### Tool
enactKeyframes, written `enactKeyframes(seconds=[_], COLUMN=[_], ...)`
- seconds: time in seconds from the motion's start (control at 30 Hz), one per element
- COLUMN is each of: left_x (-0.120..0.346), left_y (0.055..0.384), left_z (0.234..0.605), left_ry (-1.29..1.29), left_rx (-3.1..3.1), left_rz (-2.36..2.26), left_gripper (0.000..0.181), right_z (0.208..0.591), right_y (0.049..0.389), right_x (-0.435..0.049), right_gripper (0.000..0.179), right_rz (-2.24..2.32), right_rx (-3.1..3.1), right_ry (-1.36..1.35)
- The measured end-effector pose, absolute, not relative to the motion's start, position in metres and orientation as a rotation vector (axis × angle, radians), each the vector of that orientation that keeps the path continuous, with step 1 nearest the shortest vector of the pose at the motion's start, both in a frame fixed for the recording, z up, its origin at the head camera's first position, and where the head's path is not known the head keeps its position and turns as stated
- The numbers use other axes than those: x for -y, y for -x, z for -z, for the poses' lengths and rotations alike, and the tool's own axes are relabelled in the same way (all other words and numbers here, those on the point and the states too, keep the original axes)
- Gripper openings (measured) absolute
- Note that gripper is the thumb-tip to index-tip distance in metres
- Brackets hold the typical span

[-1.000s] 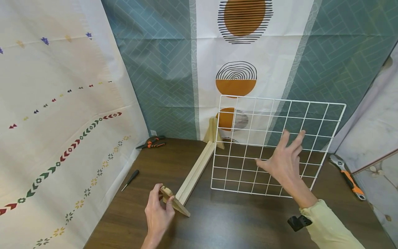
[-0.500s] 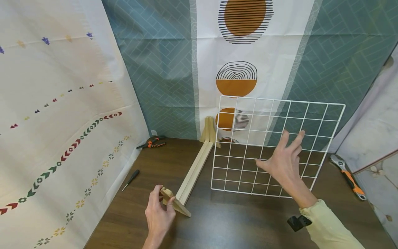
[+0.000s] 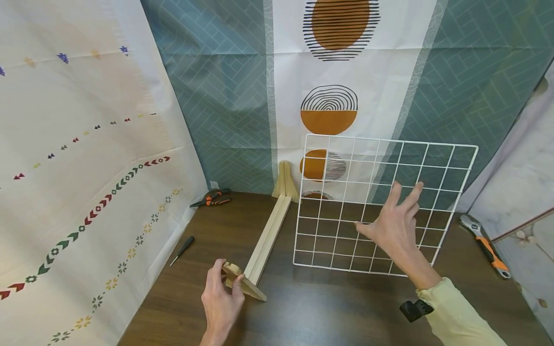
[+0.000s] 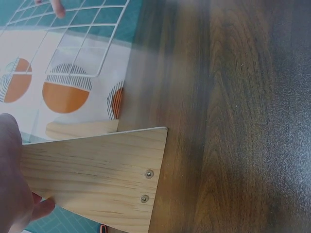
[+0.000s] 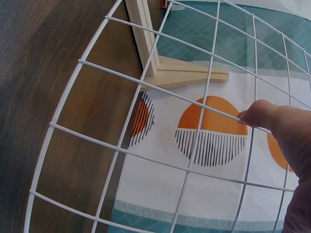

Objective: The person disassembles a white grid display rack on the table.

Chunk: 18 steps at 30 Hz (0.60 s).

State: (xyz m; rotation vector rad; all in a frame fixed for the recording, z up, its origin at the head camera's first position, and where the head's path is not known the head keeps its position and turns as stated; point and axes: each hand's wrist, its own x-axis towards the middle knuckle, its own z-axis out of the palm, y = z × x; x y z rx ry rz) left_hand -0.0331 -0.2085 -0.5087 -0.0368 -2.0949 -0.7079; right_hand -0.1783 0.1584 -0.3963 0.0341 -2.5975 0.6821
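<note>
My left hand (image 3: pixel 221 295) grips the near end board (image 3: pixel 246 284) of a pale wooden stand, thumb on one side and fingers on the other. In the left wrist view, two screw heads (image 4: pixel 146 186) show on that board's outer face. A grooved bar (image 3: pixel 267 242) runs back from it to an upright, flared far end piece (image 3: pixel 283 182). My right hand (image 3: pixel 394 225) holds a white wire grid panel (image 3: pixel 340 220) upright to the right of the stand, fingers spread across the wires. In the right wrist view, the thumb (image 5: pixel 272 116) hooks on a wire crossing.
Orange-handled pliers (image 3: pixel 212 197) lie at the back left of the brown table (image 3: pixel 303 312). A dark screwdriver (image 3: pixel 182 250) is left of the stand, and an adjustable wrench (image 3: pixel 484 246) lies at the right edge. A patterned curtain (image 3: pixel 233 96) hangs behind.
The stand's far end has swung to the left, while its near end has barely moved. The grid panel's top has come down slightly and edged left. Both hands keep their hold.
</note>
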Motion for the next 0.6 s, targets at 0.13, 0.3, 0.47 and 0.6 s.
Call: enactKeyframes(seconds=[0.13,0.3,0.47,0.6], left_x=[0.2084,0.2087,0.2083,0.2078], left_y=[0.0329,0.0333,0.0333,0.0332], left_z=[0.5086,0.5104,0.5128,0.513], left_ry=[0.032,0.019,0.014,0.011], left_rx=[2.093,2.09,2.089,2.089], left_rz=[0.707,0.694,0.696,0.696], left_gripper=[0.059,0.058,0.057,0.054], right_z=[0.3975,0.3982,0.399,0.4001], right_y=[0.1782,0.178,0.1773,0.177], right_x=[-0.1582,-0.1576,-0.1572,-0.1568], right_gripper=[0.143,0.142,0.142,0.143], right_rz=[-0.676,-0.678,-0.682,-0.683], right_rx=[2.603,2.618,2.631,2.633], right_ry=[-0.037,-0.03,-0.023,-0.025])
